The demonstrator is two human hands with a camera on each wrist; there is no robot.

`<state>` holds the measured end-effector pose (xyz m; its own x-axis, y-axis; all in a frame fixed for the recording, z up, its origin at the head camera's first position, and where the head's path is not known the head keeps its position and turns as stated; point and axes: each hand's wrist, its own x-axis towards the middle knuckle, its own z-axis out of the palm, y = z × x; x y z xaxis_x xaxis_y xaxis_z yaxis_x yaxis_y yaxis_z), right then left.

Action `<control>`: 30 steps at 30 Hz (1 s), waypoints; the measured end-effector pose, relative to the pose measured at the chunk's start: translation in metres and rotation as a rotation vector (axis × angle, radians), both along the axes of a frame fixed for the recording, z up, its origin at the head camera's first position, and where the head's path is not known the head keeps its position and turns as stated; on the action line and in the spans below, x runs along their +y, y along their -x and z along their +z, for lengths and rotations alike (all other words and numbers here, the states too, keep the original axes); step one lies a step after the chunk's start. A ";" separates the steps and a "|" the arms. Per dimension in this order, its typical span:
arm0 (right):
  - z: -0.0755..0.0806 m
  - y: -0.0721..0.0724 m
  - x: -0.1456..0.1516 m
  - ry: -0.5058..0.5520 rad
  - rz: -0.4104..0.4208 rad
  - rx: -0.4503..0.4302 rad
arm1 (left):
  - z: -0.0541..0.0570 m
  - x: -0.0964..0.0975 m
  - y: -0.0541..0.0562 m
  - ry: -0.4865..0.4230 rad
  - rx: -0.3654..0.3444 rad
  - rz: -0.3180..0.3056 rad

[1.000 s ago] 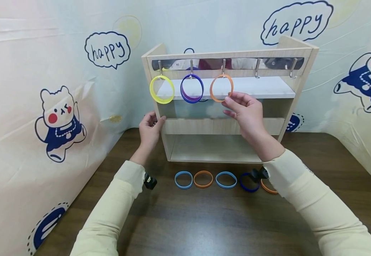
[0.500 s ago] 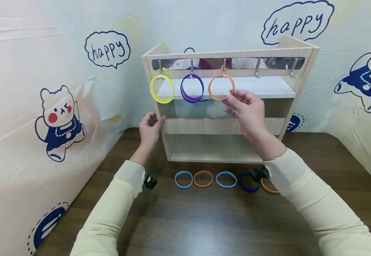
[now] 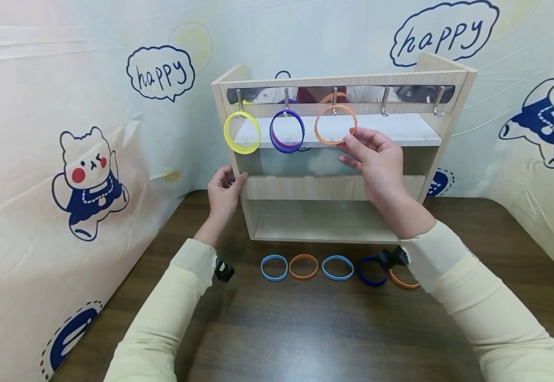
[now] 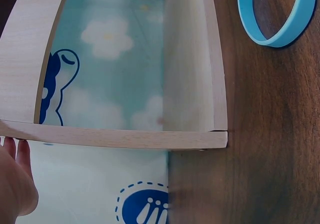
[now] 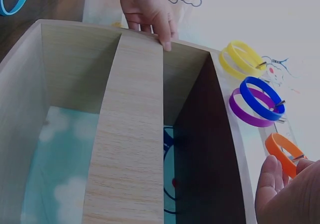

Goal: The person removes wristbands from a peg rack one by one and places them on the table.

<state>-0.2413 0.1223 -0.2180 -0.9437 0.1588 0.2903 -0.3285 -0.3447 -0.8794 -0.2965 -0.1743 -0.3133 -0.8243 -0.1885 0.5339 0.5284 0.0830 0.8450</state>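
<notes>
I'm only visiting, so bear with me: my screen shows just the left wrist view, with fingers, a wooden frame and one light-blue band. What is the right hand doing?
Observer: The right hand pinches an orange band at the third hook from the left.
Visitor: Does anything hang from the other hooks?
Observer: Yes, a blue band and a purple band share the second hook from the left.
Visitor: And what lies on the table besides my light-blue band?
Observer: A second orange band lies between two light-blue ones.
</notes>
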 end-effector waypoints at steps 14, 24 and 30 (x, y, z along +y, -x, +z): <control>0.003 -0.020 0.019 -0.002 0.031 0.010 | 0.000 0.000 0.000 0.017 0.005 0.008; 0.002 -0.023 0.027 0.000 0.057 0.015 | 0.000 -0.002 0.001 0.014 0.000 0.006; 0.005 -0.024 0.025 0.006 0.062 0.028 | -0.001 -0.001 0.001 0.010 -0.003 -0.005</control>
<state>-0.2173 0.1472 -0.2132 -0.9434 0.1017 0.3157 -0.3305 -0.3704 -0.8681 -0.2976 -0.1750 -0.3142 -0.8267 -0.1796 0.5333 0.5263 0.0887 0.8457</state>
